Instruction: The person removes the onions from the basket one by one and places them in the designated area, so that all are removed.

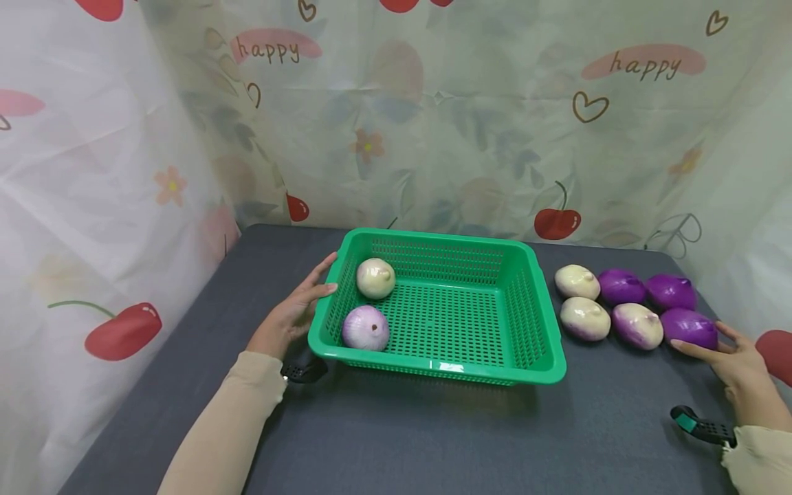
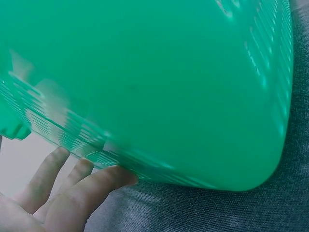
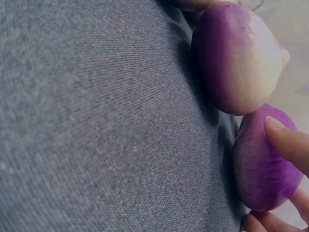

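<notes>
My right hand (image 1: 745,371) is at the near right end of a group of onions, thumb and fingers around a glossy purple onion (image 1: 689,328). In the right wrist view, the thumb lies across that onion (image 3: 263,162) and other fingertips are at its lower side. A white-and-purple onion (image 3: 239,60) lies against it. My left hand (image 1: 291,316) is at the left side of a green plastic basket (image 1: 433,371), its fingers extended. The left wrist view shows fingertips (image 2: 123,176) touching the basket's slotted outer wall. Inside the basket are a white onion (image 1: 375,278) and a pale purple onion (image 1: 366,328).
More onions sit right of the basket in two rows: white ones (image 1: 577,282) nearest it, purple ones (image 1: 671,293) farther right. All stand on a dark grey table (image 1: 396,440). A printed curtain (image 1: 433,137) hangs behind and at both sides.
</notes>
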Tool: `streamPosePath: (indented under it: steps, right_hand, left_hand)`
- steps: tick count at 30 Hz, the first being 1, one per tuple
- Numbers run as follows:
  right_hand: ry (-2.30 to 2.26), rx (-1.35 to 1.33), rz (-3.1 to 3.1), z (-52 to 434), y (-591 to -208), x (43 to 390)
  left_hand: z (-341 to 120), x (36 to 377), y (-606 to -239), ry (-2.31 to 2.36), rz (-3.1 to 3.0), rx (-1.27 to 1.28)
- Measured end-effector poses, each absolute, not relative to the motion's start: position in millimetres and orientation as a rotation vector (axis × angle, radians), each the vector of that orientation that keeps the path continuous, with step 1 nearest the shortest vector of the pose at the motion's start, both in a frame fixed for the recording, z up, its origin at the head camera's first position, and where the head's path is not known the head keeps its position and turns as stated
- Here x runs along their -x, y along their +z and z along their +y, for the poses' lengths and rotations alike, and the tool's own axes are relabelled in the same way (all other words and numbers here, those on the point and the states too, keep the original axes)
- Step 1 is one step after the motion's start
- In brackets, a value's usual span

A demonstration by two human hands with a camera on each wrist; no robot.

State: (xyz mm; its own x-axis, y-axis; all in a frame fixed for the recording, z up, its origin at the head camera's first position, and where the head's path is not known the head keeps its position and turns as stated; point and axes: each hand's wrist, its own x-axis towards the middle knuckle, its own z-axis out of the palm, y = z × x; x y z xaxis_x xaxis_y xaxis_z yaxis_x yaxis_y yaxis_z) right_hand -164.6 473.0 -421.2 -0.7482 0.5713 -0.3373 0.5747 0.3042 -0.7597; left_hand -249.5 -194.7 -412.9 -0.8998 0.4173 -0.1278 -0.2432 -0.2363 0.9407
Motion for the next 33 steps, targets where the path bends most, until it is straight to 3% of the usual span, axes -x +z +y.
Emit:
streamPosePath:
  steps: [13,21,25,33]
  right_hand:
    - [-1.476,-1.104,2.557,473,-419,162]
    - [-1.546,-1.09,2.63,497,-429,183]
    - [-1.627,-0.9,2.711,459,-389,182]
    - [-2.109,-0.134,2.538,348,-311,173]
  left_hand:
    - [-193,252,-415,2.177,1.601,-0.208]
    - [-194,251,-413,2.176,1.6,-0.21]
    - [-195,251,-413,2.177,1.597,-0.201]
    - [-195,251,-413,2.176,1.598,-0.201]
